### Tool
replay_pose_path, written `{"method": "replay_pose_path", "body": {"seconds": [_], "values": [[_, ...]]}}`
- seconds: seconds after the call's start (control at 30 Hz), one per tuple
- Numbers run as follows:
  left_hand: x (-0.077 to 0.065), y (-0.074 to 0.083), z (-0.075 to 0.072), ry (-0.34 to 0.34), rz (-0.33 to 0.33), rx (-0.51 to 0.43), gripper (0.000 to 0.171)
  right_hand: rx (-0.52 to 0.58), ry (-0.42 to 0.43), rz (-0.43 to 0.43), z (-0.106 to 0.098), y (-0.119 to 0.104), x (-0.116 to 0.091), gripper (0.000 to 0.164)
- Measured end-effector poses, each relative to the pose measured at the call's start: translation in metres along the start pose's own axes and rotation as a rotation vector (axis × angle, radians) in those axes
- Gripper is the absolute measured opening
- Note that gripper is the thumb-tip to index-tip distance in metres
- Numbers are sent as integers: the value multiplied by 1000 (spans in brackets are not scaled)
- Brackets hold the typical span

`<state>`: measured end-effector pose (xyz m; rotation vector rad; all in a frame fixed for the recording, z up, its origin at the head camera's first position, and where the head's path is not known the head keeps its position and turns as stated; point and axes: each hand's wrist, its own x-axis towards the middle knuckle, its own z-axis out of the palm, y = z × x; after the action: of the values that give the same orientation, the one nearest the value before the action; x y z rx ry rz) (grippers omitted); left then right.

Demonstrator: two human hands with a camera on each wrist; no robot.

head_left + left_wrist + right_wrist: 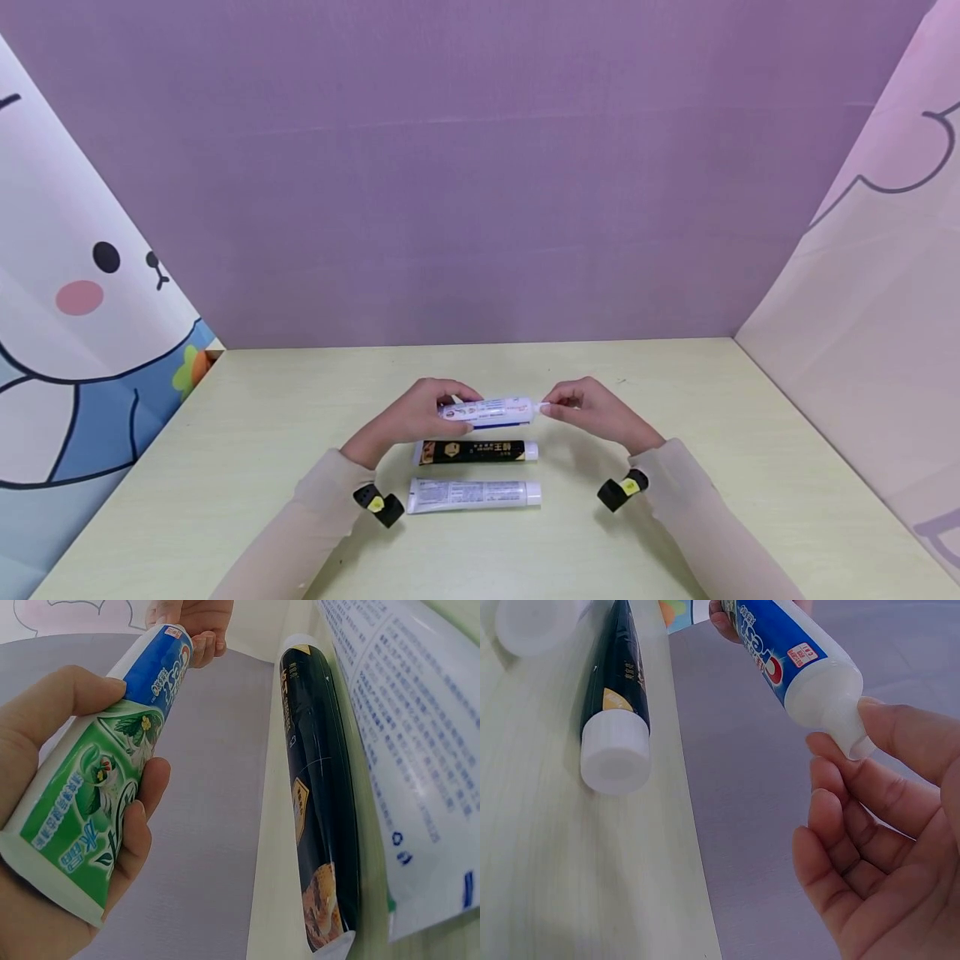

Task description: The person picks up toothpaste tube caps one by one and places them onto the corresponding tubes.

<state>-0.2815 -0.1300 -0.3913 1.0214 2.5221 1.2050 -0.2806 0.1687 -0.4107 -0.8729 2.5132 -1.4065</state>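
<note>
Above the table, my left hand (422,410) grips a toothpaste tube (501,410) around its body, thumb on one side and fingers on the other. Its printed face (90,787) is blue and green in the left wrist view. At the tube's right end, my right hand (596,410) pinches the small white tapered cap (845,727) between thumb and forefinger, with the other fingers curled loosely below. Just nearer on the table lies a black toothpaste tube (474,451) with a white cap (616,754). Nearer still lies a white toothpaste tube (474,494), printed side up.
The pale wooden table (285,392) meets a purple backdrop (480,208) at its far edge. Cartoon-printed panels stand at the left (90,200) and right (862,350). A black wrist camera (378,505) sits on each sleeve, near the lying tubes.
</note>
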Motion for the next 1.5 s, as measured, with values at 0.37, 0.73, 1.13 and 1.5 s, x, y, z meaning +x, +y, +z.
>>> {"method": "replay_pose_path", "body": {"seconds": [0.37, 0.73, 1.13, 1.5], "values": [[-6, 20, -2, -4, 5, -3, 33, 89, -77, -29, 0, 4, 0, 28], [0, 0, 3, -7, 7, -5, 34, 80, -68, 13, 2, 1, -1, 34], [0, 1, 2, -11, 7, 1, 33, 87, -66, 61, 4, 3, -1, 45], [0, 0, 3, -5, 14, -7, 34, 122, -10, 109, -5, 13, -1, 46]]}}
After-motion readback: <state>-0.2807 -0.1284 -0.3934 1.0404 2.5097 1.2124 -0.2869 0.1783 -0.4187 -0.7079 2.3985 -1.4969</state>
